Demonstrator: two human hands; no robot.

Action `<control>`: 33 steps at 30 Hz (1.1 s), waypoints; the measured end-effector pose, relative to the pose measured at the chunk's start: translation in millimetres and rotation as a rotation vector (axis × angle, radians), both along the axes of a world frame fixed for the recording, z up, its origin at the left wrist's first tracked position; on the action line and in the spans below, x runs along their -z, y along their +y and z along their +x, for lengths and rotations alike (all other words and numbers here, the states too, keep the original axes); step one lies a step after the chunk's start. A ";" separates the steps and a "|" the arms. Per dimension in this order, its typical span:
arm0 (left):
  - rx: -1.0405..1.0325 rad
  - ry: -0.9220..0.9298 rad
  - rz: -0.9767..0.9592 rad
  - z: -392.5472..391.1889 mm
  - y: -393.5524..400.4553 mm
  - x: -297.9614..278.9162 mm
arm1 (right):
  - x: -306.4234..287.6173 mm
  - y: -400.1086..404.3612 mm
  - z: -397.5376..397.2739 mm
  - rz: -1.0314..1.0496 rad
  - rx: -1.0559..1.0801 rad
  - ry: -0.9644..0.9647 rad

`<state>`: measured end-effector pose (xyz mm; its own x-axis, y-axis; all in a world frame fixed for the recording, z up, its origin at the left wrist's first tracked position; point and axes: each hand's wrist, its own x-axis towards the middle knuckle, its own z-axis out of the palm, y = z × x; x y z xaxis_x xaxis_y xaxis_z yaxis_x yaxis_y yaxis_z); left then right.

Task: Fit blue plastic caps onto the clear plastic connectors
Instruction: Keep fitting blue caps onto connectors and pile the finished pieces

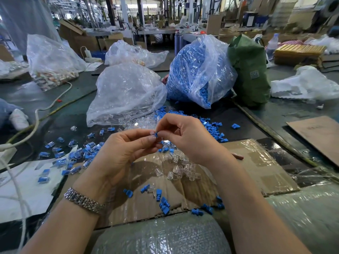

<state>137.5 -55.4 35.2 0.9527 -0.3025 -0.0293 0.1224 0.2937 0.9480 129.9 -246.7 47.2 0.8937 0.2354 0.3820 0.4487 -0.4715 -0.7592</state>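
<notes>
Midway, I judge: my left hand [126,151] pinches a connector [152,136] at centre, my right hand [185,136] pinches a cap [156,134] against it, finished pairs [73,154] lie left, loose connectors [181,167] and caps [214,129] remain.

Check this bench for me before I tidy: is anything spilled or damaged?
Yes. Blue caps have spilled loose from the torn bag across the table, and the cardboard sheet under the hands is creased and ripped along its front edge.
</notes>
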 end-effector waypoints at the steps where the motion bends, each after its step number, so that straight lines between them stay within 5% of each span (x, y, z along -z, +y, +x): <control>1: -0.001 -0.002 0.011 0.7 0.6 0.7 | 0.8 0.6 0.5 -0.008 -0.001 -0.005; 10: 0.017 -0.085 0.050 4.6 4.4 5.5 | -7.8 -6.0 -3.1 -0.023 0.088 0.071; 14: -0.002 -0.084 -0.007 5.5 4.9 5.3 | -8.4 -35.8 -3.6 -0.514 0.533 0.275; 17: -0.009 -0.094 -0.015 6.7 5.0 4.6 | -6.1 -42.9 -6.5 -0.741 0.591 0.567; 33: -0.051 -0.055 -0.054 6.7 7.5 1.1 | -0.8 -42.0 -1.6 -0.699 0.522 0.535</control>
